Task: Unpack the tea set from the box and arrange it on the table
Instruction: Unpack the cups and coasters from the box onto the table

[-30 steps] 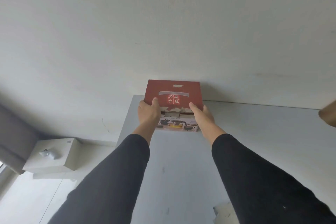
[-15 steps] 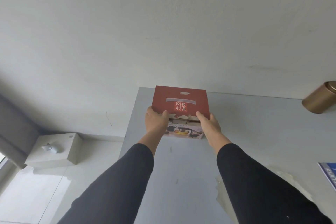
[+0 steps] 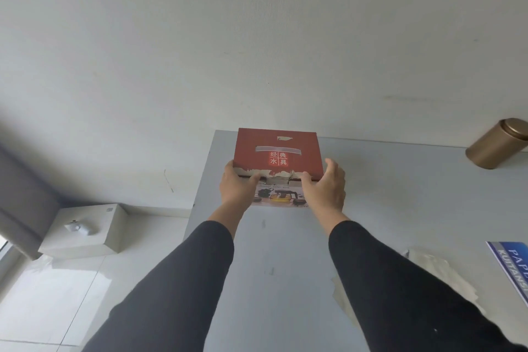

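One box (image 3: 277,156), two hands, one tin, one booklet, one small white unit on the floor. The box sits in the centre of the frame at the far end of the table (image 3: 400,208), closed, its back edge close to the wall (image 3: 257,37). Cardboard, flat and rectangular: red lid with a pale strip and four Chinese characters in a white grid, the near lid edge torn and showing raw paper; the front face carries a printed photo of a glass teapot and dark cups. Left hand (image 3: 238,191) grips the near left corner, fingers around the side, thumb on the lid edge. Right hand (image 3: 325,191) is at the near right corner, thumb touching the lid edge, fingers spread and relaxed beside the box; whether they touch its side, cannot tell. Both arms in black sleeves, reaching up from the bottom of the frame. Table is grey, matte, scuffed, with a patch of peeled surface at lower right. Brass-coloured cylindrical tin (image 3: 497,144) with lid at the right edge, upper middle, well apart from the box. Blue-and-white booklet (image 3: 514,268) cut off at the right edge, lower down. Wall is plain white with faint marks. Lower left: pale tiled floor (image 3: 57,294), a white boxy unit (image 3: 83,231), a grey curtain (image 3: 20,194) at the left edge.
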